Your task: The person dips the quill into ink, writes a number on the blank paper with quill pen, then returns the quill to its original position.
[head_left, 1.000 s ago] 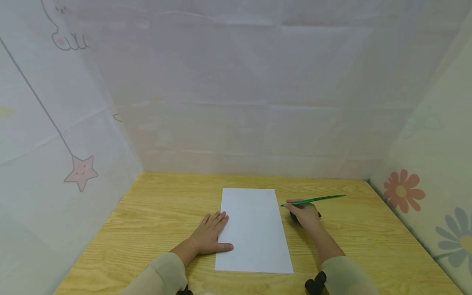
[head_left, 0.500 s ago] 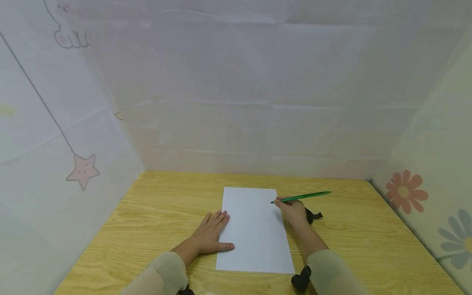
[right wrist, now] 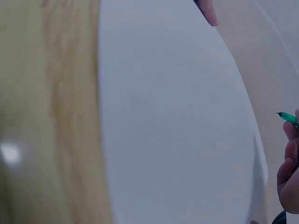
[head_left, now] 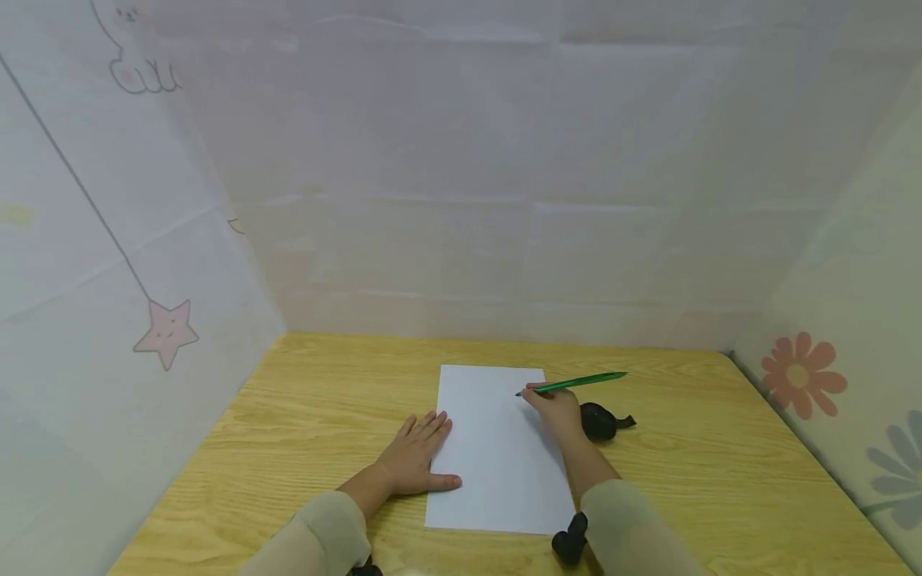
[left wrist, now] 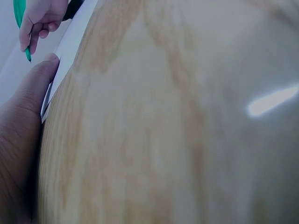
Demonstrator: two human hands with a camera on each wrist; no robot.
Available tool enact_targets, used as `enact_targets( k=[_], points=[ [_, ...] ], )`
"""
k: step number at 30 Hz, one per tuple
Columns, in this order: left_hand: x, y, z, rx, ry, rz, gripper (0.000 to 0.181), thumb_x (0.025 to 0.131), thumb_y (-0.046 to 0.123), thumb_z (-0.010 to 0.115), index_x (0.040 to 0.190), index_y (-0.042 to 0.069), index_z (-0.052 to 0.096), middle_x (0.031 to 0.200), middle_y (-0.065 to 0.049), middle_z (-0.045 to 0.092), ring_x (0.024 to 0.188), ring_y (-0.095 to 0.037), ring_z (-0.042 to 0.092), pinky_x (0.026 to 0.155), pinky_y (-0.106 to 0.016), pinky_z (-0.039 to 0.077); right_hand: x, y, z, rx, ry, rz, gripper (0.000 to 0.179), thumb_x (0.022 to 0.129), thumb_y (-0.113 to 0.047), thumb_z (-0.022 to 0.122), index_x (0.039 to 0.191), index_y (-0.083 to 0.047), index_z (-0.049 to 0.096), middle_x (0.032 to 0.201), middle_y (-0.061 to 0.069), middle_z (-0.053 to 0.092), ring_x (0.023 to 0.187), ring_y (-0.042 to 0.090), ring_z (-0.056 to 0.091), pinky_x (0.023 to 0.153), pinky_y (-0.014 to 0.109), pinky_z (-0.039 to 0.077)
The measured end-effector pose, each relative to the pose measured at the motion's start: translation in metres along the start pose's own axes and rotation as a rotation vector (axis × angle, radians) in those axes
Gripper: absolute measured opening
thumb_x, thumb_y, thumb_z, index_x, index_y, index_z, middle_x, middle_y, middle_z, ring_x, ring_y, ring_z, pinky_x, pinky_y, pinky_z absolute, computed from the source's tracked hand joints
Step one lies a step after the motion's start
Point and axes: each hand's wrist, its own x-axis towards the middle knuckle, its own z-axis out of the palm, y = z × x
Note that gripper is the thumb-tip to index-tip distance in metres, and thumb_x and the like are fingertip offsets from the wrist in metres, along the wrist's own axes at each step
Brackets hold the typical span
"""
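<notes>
A sheet of white paper (head_left: 497, 456) lies upright on the wooden table, its long sides running away from me. My left hand (head_left: 416, 458) rests flat on its left edge, fingers spread and the thumb (left wrist: 39, 77) over the paper. Above the upper right part of the sheet, my right hand (head_left: 558, 412) pinches a slim green pen (head_left: 587, 381). The pen's dark tip (right wrist: 279, 113) points left, and its long tapered end slants up to the right. The right wrist view shows the tip apart from the paper.
Just right of my right hand, a black rounded object with a short tail (head_left: 599, 422) sits on the table (head_left: 720, 480); its kind is unclear. Pale printed sheeting (head_left: 461, 200) encloses the table at the back and both sides.
My right hand has moved left with the pen, from beside the paper to over its upper right part. More of the black object shows now. The left hand stays in place.
</notes>
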Motion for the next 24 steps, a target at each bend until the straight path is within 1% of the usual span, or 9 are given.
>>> enact_targets(
  k=[2, 4, 6, 9, 14, 16, 22, 24],
  points=[
    [0.000, 0.000, 0.001, 0.005, 0.002, 0.001, 0.104, 0.084, 0.077, 0.049, 0.156, 0.007, 0.022, 0.165, -0.009, 0.017, 0.154, -0.028, 0.012, 0.123, -0.055, 0.007, 0.000, 0.001, 0.002, -0.015, 0.007, -0.004, 0.029, 0.088, -0.025, 0.071, 0.108, -0.004, 0.075, 0.121, 0.018, 0.069, 0.115, 0.033, 0.062, 0.084, 0.031, 0.053],
    [0.000, -0.001, 0.001, 0.008, -0.002, -0.002, 0.104, 0.085, 0.077, 0.048, 0.157, 0.008, 0.021, 0.165, -0.008, 0.016, 0.154, -0.027, 0.011, 0.123, -0.054, 0.007, -0.001, 0.001, 0.005, -0.015, 0.012, -0.017, 0.030, 0.088, -0.025, 0.071, 0.108, -0.003, 0.075, 0.120, 0.018, 0.069, 0.113, 0.033, 0.063, 0.082, 0.029, 0.053],
    [0.000, -0.001, 0.001, 0.017, -0.001, -0.001, 0.103, 0.085, 0.076, 0.048, 0.157, 0.007, 0.021, 0.165, -0.009, 0.016, 0.154, -0.028, 0.011, 0.123, -0.054, 0.007, -0.001, 0.001, 0.007, -0.006, 0.021, -0.027, 0.030, 0.088, -0.024, 0.071, 0.108, -0.002, 0.075, 0.118, 0.018, 0.070, 0.113, 0.033, 0.063, 0.084, 0.031, 0.055],
    [-0.001, -0.001, -0.002, 0.024, 0.001, -0.006, 0.102, 0.085, 0.075, 0.050, 0.157, 0.007, 0.021, 0.165, -0.009, 0.016, 0.154, -0.028, 0.012, 0.123, -0.054, 0.008, 0.000, -0.001, 0.011, 0.024, 0.010, -0.030, 0.032, 0.089, -0.024, 0.070, 0.110, 0.000, 0.073, 0.118, 0.018, 0.070, 0.115, 0.034, 0.063, 0.091, 0.036, 0.055],
    [-0.003, 0.000, -0.004, 0.011, -0.004, -0.011, 0.102, 0.085, 0.074, 0.051, 0.156, 0.006, 0.022, 0.165, -0.010, 0.016, 0.154, -0.028, 0.013, 0.123, -0.054, 0.009, 0.001, -0.004, 0.017, 0.054, -0.014, 0.037, 0.033, 0.090, -0.026, 0.069, 0.113, -0.003, 0.072, 0.122, 0.017, 0.068, 0.119, 0.032, 0.061, 0.099, 0.041, 0.052],
    [-0.003, 0.000, -0.003, 0.008, -0.006, -0.011, 0.102, 0.085, 0.074, 0.051, 0.156, 0.006, 0.021, 0.165, -0.010, 0.016, 0.154, -0.028, 0.013, 0.123, -0.054, 0.009, 0.001, -0.004, 0.018, 0.053, -0.018, 0.044, 0.032, 0.091, -0.025, 0.069, 0.114, -0.003, 0.072, 0.123, 0.017, 0.068, 0.119, 0.033, 0.060, 0.100, 0.042, 0.051],
    [-0.003, 0.002, -0.003, 0.026, -0.008, -0.023, 0.101, 0.086, 0.073, 0.052, 0.157, 0.008, 0.021, 0.165, -0.008, 0.016, 0.154, -0.026, 0.013, 0.124, -0.052, 0.010, 0.001, -0.004, 0.022, 0.025, -0.018, 0.005, 0.030, 0.089, -0.023, 0.069, 0.109, -0.001, 0.073, 0.120, 0.019, 0.068, 0.117, 0.034, 0.061, 0.100, 0.044, 0.050],
    [-0.003, 0.002, -0.003, 0.034, -0.012, -0.026, 0.101, 0.086, 0.073, 0.052, 0.157, 0.008, 0.021, 0.165, -0.008, 0.016, 0.154, -0.026, 0.013, 0.124, -0.052, 0.010, 0.001, -0.004, 0.022, 0.016, -0.019, 0.003, 0.030, 0.089, -0.023, 0.069, 0.109, -0.001, 0.073, 0.119, 0.019, 0.069, 0.116, 0.034, 0.061, 0.100, 0.045, 0.050]
  ],
)
